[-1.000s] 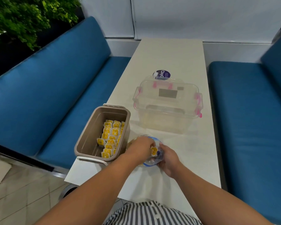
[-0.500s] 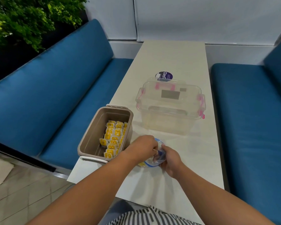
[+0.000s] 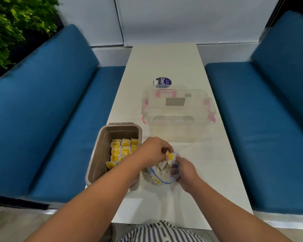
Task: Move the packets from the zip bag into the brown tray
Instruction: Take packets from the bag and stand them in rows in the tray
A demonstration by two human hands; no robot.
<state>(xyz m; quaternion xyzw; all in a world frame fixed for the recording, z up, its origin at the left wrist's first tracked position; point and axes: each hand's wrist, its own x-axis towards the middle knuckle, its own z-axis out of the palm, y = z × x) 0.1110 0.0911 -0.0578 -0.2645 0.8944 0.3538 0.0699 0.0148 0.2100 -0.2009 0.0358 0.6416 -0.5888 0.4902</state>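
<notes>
The white table (image 3: pixel 164 58) stands between blue benches (image 3: pixel 51 110). The left hand (image 3: pixel 154 151) pinches 1 yellow packet (image 3: pixel 170 156) at the zip bag (image 3: pixel 157 173) mouth. The right hand (image 3: pixel 185 170) grips the bag's rim. The brown tray (image 3: pixel 94 165), just left, holds packet rows (image 3: pixel 122 149).

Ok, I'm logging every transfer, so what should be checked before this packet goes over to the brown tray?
1. Left hand pinches the yellow packet: ok.
2. Packet fully out of the zip bag: cannot tell, it sits right at the mouth.
3. Right hand grips the zip bag on the table: ok.
4. Free room in the brown tray: ok, its left side is bare beside the rows of packets.
5. Nothing between bag and tray: ok.
6. More packets in the bag: ok, some show through.
</notes>
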